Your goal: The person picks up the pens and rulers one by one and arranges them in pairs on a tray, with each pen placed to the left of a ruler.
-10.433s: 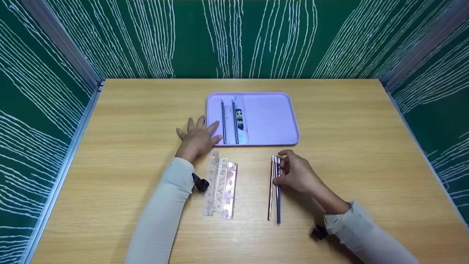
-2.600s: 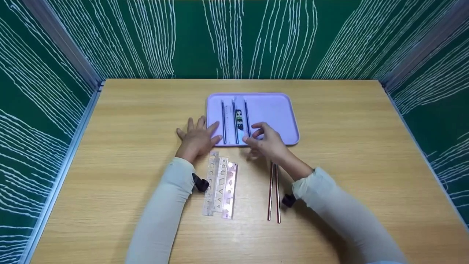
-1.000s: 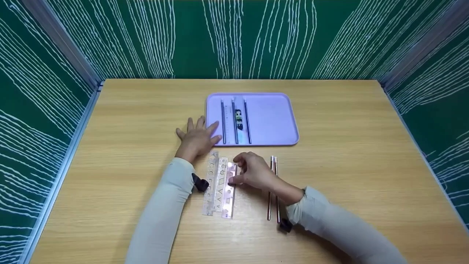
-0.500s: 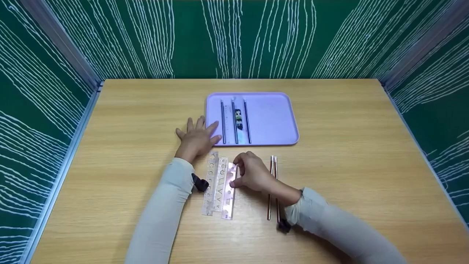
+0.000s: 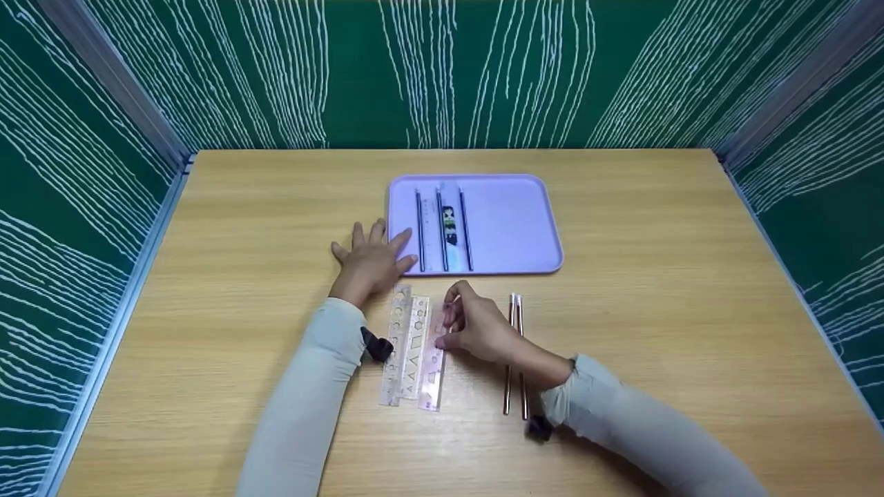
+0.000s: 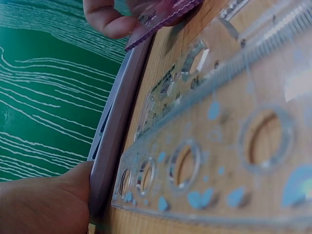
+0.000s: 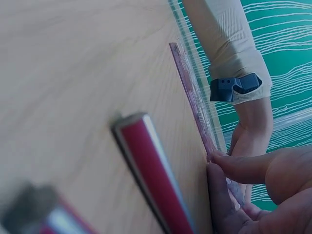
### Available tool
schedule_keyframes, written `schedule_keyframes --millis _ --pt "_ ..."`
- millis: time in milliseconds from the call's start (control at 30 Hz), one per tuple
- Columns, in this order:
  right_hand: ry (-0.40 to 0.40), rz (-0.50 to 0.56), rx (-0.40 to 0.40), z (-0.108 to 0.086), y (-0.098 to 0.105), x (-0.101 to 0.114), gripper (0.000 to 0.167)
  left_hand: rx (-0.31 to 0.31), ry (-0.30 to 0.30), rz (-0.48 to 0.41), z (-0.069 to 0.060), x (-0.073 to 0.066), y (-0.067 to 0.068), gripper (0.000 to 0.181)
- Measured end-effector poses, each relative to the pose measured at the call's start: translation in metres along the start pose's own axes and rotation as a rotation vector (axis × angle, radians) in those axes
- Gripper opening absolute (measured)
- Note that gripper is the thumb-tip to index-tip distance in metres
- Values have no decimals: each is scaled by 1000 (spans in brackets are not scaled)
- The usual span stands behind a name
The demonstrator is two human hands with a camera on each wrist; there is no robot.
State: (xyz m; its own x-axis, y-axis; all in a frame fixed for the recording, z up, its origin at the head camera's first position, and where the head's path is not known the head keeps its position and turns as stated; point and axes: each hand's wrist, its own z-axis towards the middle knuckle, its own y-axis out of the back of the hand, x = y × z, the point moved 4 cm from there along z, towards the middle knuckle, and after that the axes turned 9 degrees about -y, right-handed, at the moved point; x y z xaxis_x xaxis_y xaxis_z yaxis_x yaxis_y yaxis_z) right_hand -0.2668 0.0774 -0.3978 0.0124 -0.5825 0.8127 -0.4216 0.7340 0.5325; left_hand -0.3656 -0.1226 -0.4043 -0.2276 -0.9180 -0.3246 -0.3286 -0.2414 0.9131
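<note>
In the head view my right hand (image 5: 483,330) pinches a pink stencil ruler (image 5: 433,379) between thumb and fingers near its far end. That end is tipped up off the table, as the left wrist view shows with the ruler's wavy pink edge (image 6: 163,23). Left of it lie two clear stencil rulers (image 5: 416,345), side by side; the outer one (image 6: 190,168) has round holes and blue leaf prints. My left hand (image 5: 371,262) rests with spread fingers on the near-left corner of the lilac tray (image 5: 514,228).
Inside the tray are three dark pencils (image 5: 466,231) and clear rulers, one with a dark cartoon print (image 5: 449,224). Two reddish metallic pencils (image 5: 508,393) lie on the table (image 5: 656,276) under my right forearm. Green walls (image 5: 387,76) with white lines border the table.
A blue pencil went from the table group into the tray. My right hand then came back to the pink ruler, gripped it and tilted its far end up. The left hand stayed put.
</note>
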Motion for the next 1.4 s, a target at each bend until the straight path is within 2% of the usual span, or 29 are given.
schedule_keyframes --millis 167,367,433,767,967,1233,1400 --pt "-22 81 18 -3 2 0 62 -3 2 1 0 2 -1 65" --pt "-160 407 134 -4 0 -3 56 -9 -3 -6 1 1 -1 65" --pt "-189 470 154 -4 0 -4 53 -5 -1 -6 1 1 -1 65" --pt "-234 613 190 2 12 -9 43 -1 3 -22 0 0 -1 65" --pt "-285 626 180 6 20 -13 45 1 8 -20 0 0 -1 65" --pt "-271 621 195 7 32 -12 69 0 8 -21 0 0 -1 65" --pt "-275 624 182 10 38 -14 69 -4 3 -24 1 0 -2 65"
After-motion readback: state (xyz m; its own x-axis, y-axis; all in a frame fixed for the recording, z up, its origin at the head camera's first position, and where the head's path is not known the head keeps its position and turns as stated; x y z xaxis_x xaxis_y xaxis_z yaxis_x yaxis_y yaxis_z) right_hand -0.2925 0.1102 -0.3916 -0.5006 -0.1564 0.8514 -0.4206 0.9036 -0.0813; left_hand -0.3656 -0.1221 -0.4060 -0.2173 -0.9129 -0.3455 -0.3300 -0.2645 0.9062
